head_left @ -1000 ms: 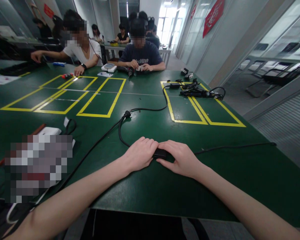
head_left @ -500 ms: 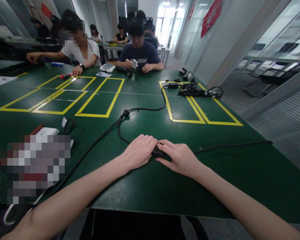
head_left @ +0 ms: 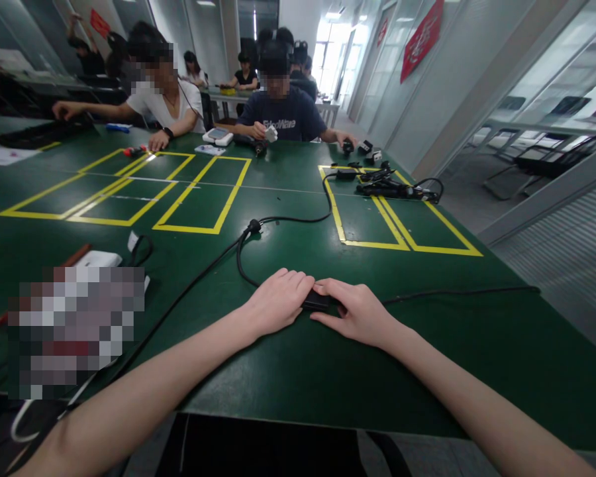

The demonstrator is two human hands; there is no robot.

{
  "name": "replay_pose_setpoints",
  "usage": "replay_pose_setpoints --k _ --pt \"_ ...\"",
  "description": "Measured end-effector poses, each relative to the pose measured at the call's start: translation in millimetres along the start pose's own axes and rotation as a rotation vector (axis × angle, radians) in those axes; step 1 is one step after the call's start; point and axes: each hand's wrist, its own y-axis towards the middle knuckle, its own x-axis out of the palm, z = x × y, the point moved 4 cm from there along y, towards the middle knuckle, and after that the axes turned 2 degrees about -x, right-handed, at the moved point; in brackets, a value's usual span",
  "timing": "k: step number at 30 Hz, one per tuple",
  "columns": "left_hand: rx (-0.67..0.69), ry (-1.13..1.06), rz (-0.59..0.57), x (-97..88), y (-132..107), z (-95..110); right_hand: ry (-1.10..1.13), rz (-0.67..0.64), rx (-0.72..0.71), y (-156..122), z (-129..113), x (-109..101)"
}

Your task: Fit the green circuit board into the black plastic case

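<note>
A black power adapter [head_left: 316, 301] lies on the green table just ahead of me, mostly covered by my hands. My left hand [head_left: 282, 301] is closed over its left end, fingers pressed together on top. With thumb and fingers, my right hand [head_left: 355, 311] grips the right end; a dark gap shows between thumb and forefinger. One black cable [head_left: 246, 265] runs from the left side up to a black plug [head_left: 253, 227]. Another black cord [head_left: 457, 293] leaves on the right and stretches along the table.
Yellow tape rectangles [head_left: 186, 230] mark the green table [head_left: 278, 377]. A bundle of black cables and parts [head_left: 392, 189] lies at the back right. On the left is a blurred-out item [head_left: 79, 324] beside a white box [head_left: 99, 259]. Two people sit opposite.
The co-worker in the dark shirt has reached a hand sideways to a small black part on my right. My hands stay on the adapter; the view has shifted slightly.
</note>
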Motion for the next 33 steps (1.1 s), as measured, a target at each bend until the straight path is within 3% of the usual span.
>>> replay_pose_setpoints --k 6,12,14,16,21,24,28,30,33 --pt "0.028 -0.027 0.074 -2.0 -2.3 -8.5 -0.008 0.054 -0.041 -2.5 -0.1 -3.7" --pt "-0.052 0.005 0.437 -24.4 -17.9 -29.6 -0.032 0.268 -0.011 -7.3 13.4 -27.6" --pt "-0.127 -0.015 0.572 -32.7 -23.2 -35.7 -0.02 0.388 0.067 -10.7 23.6 -40.5" --pt "-0.153 -0.029 0.632 -36.0 -25.5 -38.4 -0.02 0.515 0.189 -15.5 37.1 -55.3" --pt "-0.123 -0.096 0.491 -20.7 -20.7 -39.6 0.035 0.852 0.489 -35.4 80.1 -103.3" --pt "-0.079 -0.147 0.387 -9.0 -18.1 -39.5 0.109 0.955 0.634 -50.2 107.6 -132.9" --pt "-0.067 -0.175 0.311 -3.7 -17.0 -42.0 -0.063 1.131 0.792 -80.3 130.0 -161.7" --pt "-0.088 -0.192 0.297 -3.2 -16.7 -43.7 -0.233 1.131 0.908 -98.0 137.7 -164.6" --pt "-0.109 -0.202 0.283 -1.4 -15.9 -43.6 -0.435 0.973 1.075 -122.0 152.6 -156.8"
